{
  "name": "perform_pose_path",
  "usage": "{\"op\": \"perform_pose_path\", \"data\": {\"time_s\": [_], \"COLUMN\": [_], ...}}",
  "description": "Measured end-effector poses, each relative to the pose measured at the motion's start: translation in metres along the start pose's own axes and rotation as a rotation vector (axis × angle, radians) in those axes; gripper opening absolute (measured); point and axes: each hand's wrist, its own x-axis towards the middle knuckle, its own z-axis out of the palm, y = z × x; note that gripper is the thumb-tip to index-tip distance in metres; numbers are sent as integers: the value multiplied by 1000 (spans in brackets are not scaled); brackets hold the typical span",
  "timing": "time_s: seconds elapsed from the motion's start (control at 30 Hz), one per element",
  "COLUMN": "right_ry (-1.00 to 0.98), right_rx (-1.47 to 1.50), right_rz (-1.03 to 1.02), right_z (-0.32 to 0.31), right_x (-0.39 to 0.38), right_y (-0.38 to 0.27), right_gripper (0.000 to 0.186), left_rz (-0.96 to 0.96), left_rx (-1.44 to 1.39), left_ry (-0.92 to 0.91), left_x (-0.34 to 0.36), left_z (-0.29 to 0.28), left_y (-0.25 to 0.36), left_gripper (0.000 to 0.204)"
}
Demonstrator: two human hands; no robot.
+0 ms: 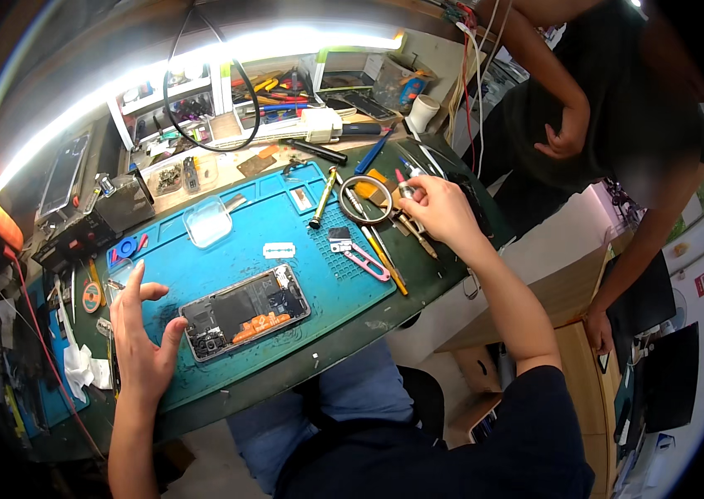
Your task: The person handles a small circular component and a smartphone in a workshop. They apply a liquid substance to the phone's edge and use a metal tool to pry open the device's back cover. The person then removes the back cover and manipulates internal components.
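On the blue work mat (pixel 327 320) lies an opened phone (pixel 223 305), its inside facing up with black parts and an orange flex cable. My left hand (pixel 142 337) is open beside the phone's left end, fingers spread and holding nothing. At the mat's far right, my right hand (pixel 442 208) is closed, thumb and fingers pinching a slim red-tipped tool (pixel 403 185); its exact kind is partly hidden by the fingers. Close to that hand lie a roll of tape (pixel 344 202), a yellow-handled screwdriver (pixel 316 218) and several thin tools. A razor blade (pixel 279 250) rests beyond the phone.
A clear plastic box (pixel 207 222) and a pink-handled blade tool (pixel 366 263) lie on the mat. A black bench device (pixel 94 224) stands at the left, with crumpled tissue (pixel 82 370) nearer. Shelves of tools line the back. Another person (pixel 593 125) stands at the right.
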Motion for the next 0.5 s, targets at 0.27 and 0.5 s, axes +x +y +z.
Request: {"op": "perform_pose_path", "data": {"time_s": [0.27,0.5], "right_ry": [58,-226], "right_rx": [-87,2], "right_rz": [-27,68], "right_z": [-25,-22], "right_x": [-40,-61], "right_y": [-14,-12], "right_gripper": [20,24], "left_rz": [-1,50], "left_rx": [-25,-23], "left_ry": [45,79], "left_x": [-2,-6], "left_z": [-3,-2], "left_y": [-4,-13], "left_gripper": [82,78]}}
